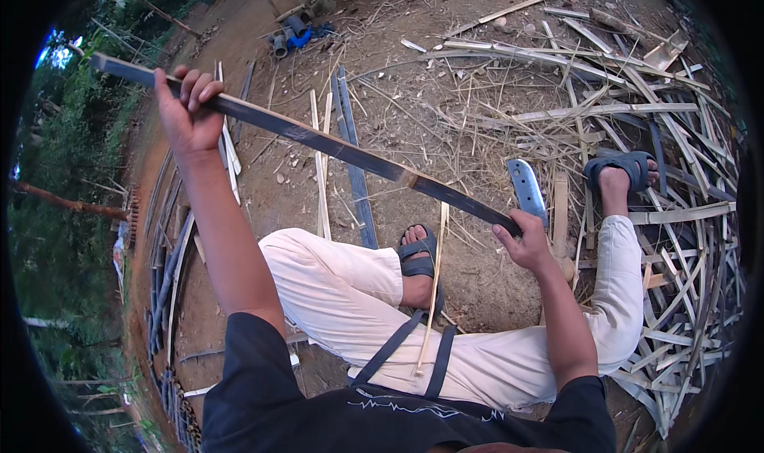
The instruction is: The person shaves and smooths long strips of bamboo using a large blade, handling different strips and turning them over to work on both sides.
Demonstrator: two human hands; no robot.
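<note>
A long dark bamboo strip [318, 140] slants across in front of me, higher at its left end, with a pale node along it. My left hand [191, 111] is closed round it near the upper left end. At the lower right end, my right hand [525, 242] grips the strip with fingers closed. Just beyond that hand a metal blade [527, 189] with several holes stands out; whether the hand touches it I cannot tell. A thin pale bamboo sliver [430, 318] lies over my light trousers [493, 357], between two dark straps.
Split bamboo pieces [676, 294] lie heaped on the right. Dark and pale strips [350, 159] rest on the dirt ahead, among scattered shavings [469, 111]. Dark tubes [293, 33] and something blue sit farther off. Long curved bamboo lengths [167, 270] lie at left beside greenery.
</note>
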